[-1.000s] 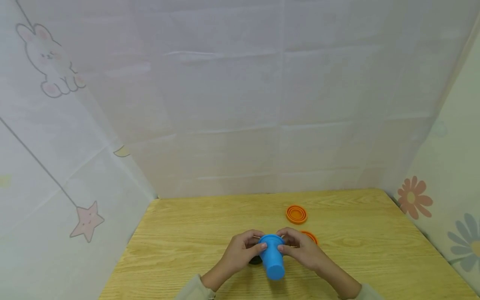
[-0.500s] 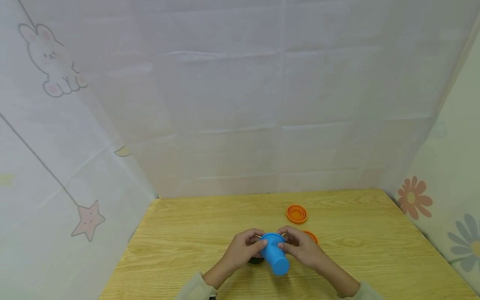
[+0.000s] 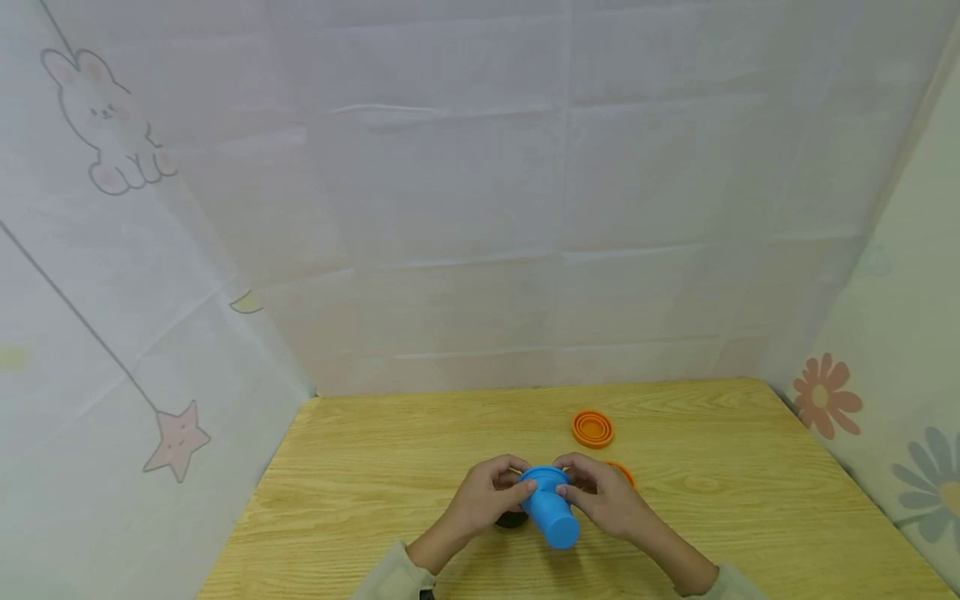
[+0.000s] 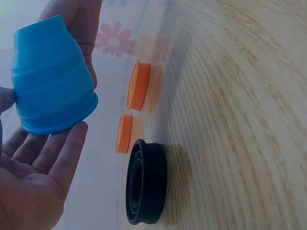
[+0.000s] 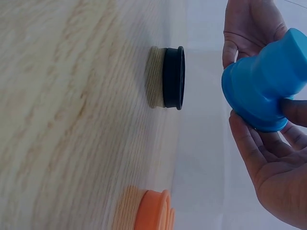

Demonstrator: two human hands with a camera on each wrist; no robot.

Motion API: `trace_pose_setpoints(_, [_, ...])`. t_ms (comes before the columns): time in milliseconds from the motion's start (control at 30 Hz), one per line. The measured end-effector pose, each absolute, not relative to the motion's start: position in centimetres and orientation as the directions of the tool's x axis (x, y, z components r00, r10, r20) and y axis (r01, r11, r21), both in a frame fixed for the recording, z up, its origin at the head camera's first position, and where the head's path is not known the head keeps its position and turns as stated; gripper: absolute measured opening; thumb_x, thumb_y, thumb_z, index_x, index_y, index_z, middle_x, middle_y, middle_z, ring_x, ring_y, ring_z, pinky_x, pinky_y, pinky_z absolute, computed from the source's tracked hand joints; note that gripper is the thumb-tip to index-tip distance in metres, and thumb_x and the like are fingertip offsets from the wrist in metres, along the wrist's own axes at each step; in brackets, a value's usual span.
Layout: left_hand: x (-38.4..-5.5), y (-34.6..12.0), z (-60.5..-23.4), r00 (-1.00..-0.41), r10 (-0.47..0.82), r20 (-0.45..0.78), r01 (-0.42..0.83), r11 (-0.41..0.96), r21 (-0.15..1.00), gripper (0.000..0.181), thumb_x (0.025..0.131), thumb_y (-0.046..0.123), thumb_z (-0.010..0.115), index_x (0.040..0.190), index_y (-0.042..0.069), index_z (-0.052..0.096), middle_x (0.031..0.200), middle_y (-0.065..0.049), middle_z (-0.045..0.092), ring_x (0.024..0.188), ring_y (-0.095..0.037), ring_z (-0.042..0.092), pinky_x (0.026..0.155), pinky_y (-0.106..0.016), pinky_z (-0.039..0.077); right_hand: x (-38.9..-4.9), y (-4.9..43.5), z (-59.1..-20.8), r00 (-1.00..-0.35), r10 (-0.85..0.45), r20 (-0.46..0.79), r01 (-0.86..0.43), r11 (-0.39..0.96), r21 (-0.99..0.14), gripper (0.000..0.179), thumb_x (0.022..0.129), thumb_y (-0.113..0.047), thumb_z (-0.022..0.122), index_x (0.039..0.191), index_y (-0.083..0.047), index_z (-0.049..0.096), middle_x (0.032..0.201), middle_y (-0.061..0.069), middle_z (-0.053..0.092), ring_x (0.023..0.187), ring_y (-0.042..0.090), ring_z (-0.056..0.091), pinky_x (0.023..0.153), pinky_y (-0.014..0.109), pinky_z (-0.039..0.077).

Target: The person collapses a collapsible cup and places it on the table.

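Both hands hold a blue collapsible cup (image 3: 553,512) over the table, its base tilted toward the person. My left hand (image 3: 483,502) grips its left side, thumb on the wall and fingers at the wide rim. On the opposite side my right hand (image 3: 609,500) does likewise. In the left wrist view the cup (image 4: 50,76) is extended, with stepped rings in its wall. The right wrist view shows a bend in the cup (image 5: 261,86) where the right thumb presses in. A black collapsed cup (image 4: 147,182) lies on the table beneath the left hand.
Two orange collapsed cups lie beyond the hands: the farther orange cup (image 3: 592,429) shows its nested rings, and the nearer orange cup (image 3: 624,474) is partly hidden by the right hand. The wooden table (image 3: 390,442) ends at a pale fabric backdrop (image 3: 465,300) at the back and sides.
Over the first half second the blue cup's base swung to the right and slightly up, bending the cup while both hands kept hold. Since then hardly anything has moved.
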State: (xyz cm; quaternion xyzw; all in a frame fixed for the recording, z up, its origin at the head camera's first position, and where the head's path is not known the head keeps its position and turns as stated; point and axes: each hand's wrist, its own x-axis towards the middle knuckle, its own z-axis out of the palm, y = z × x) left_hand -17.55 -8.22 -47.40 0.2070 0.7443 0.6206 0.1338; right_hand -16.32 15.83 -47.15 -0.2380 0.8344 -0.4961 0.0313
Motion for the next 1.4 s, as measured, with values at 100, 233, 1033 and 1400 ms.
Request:
trace_pose_setpoints(100, [-17.6,-8.2,-47.3,-0.875,0.478,0.072,0.166,0.158,0.973,0.032,0.099,0.026,0.068,0.12,0.002,0.066,0.108,-0.015,0.073,0.095,-0.019,0.072,0.08,-0.049,0.061,-16.4,15.8,-47.2,-0.884,-0.429,0.186,-0.367,0.388,-0.846,0.025,0.102,-0.026,0.063,0.123,-0.013,0.064,0.101,0.001,0.072,0.088,0.011,0.068,0.077,0.027,0.057])
trace_pose_setpoints(233, [-17.7,-8.2,-47.2,-0.881,0.463,0.1,0.211,0.193,0.958,0.028,0.098,0.024,0.069,0.118,0.005,0.067,0.102,-0.013,0.074,0.09,-0.015,0.072,0.076,-0.04,0.063,-16.7,15.8,-47.5,-0.882,-0.423,0.208,-0.383,0.385,-0.84,0.023,0.103,-0.025,0.061,0.123,-0.014,0.064,0.104,0.0,0.073,0.092,0.011,0.069,0.079,0.026,0.057])
trace_pose_setpoints(1033, [-19.1,-8.3,-47.6,-0.836,0.493,0.241,0.39,0.224,0.893,0.033,0.102,0.018,0.063,0.133,0.005,0.061,0.121,-0.011,0.071,0.104,-0.018,0.068,0.087,-0.025,0.057,-18.6,15.6,-48.9,-0.834,-0.338,0.436,-0.548,0.425,-0.721,0.023,0.102,-0.008,0.061,0.124,-0.006,0.065,0.108,0.009,0.075,0.095,0.018,0.072,0.078,0.027,0.06])
trace_pose_setpoints(1400, [-19.8,-8.5,-47.7,-0.823,0.484,0.297,0.48,0.313,0.82,0.031,0.102,0.019,0.063,0.13,0.006,0.063,0.114,-0.007,0.074,0.093,-0.011,0.069,0.078,-0.023,0.058,-19.3,15.9,-49.4,-0.877,-0.361,0.317,-0.431,0.298,-0.852,0.03,0.105,-0.019,0.058,0.132,-0.006,0.063,0.112,0.014,0.073,0.09,0.011,0.072,0.074,0.034,0.062])
